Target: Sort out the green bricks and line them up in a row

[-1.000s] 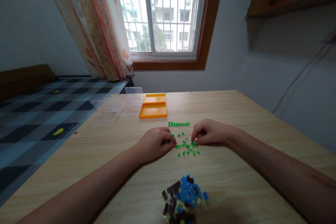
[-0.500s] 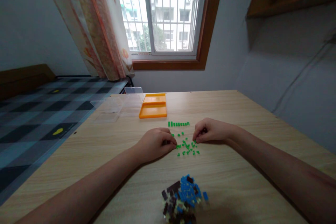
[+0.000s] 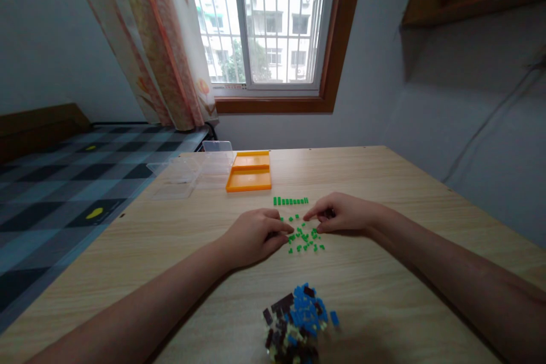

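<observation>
Loose green bricks [image 3: 305, 237] lie spread on the bench [image 3: 362, 170] between left hand [image 3: 257, 236] and right hand [image 3: 342, 214], presumably for easy reach. Both are unclosed, no grip visible. Beyond, a green row [image 3: 290, 202] lies apart, seemingly for order.

Two hands [image 3: 258, 234] [image 3: 343, 215] were at one table [image 3: 405, 199] — one orange tray [image 3: 248, 187], one green brick row [image 3: 290, 202], one multicolored brick pile [image 3: 305, 316].

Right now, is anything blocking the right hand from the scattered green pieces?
Nothing visible is: the right hand is at the right edge of the scattered green pieces. The left hand is on their opposite side; the blue and brown pile lies nearer the camera, out of the way.
</observation>
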{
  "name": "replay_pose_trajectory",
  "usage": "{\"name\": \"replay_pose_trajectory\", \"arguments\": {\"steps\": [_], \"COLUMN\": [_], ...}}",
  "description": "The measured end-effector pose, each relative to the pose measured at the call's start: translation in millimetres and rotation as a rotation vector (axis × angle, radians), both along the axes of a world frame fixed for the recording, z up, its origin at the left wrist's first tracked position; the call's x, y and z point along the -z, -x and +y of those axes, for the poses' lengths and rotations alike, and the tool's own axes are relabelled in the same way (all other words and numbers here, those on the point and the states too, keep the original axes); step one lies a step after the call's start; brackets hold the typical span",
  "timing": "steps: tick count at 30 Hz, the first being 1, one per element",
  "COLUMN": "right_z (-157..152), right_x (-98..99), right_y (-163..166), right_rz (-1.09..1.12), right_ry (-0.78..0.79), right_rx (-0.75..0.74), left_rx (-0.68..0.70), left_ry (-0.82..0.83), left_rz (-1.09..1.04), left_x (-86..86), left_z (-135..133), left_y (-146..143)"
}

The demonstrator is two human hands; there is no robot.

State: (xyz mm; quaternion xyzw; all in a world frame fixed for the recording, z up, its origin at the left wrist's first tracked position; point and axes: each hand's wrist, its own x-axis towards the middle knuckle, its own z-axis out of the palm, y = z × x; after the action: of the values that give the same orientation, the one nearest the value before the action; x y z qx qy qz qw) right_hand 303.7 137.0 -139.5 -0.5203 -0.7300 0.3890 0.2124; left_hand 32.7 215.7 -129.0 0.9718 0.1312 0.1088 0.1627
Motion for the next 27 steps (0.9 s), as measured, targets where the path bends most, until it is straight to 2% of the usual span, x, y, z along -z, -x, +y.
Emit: {"name": "replay_pose_trajectory", "arguments": {"steps": [7,12,15,19,23,27], "right_z": [-1.8,-2.3,-2.8,-4.7,-6.0,-3.4], "right_x": [-3.0,-3.7,-5.1,-9.8,-10.9,-4.8], "right_y": [5.0,6.3,8.0,13.0,15.7,9.8], "right_rz": [-0.15,-0.112,-0.13,-0.168,-0.158,-0.047], "right_ry": [-0.118,-0.095,-0.071,-0.081,-0.066,-0.004], "right_rx": [-0.067,-0.074,-0.037,-0.077,-0.081,-0.057], "left_rx": [0.076,0.025,0.005,0.014,0.032,0.062], "left_ry": [0.015,0.054,-0.02,-0.157,-0.188,-0.203], "left_rz": [-0.026,-0.042,-0.021,0.047,0.066,0.072], "left_x": [2.6,6.0,6.7,4.6,2.9,1.9], "left_z": [3.8,6.9,5.1,-0.1,-2.3,-1.8], "left_y": [2.8,1.7,0.2,-0.8,-0.3,0.9]}}
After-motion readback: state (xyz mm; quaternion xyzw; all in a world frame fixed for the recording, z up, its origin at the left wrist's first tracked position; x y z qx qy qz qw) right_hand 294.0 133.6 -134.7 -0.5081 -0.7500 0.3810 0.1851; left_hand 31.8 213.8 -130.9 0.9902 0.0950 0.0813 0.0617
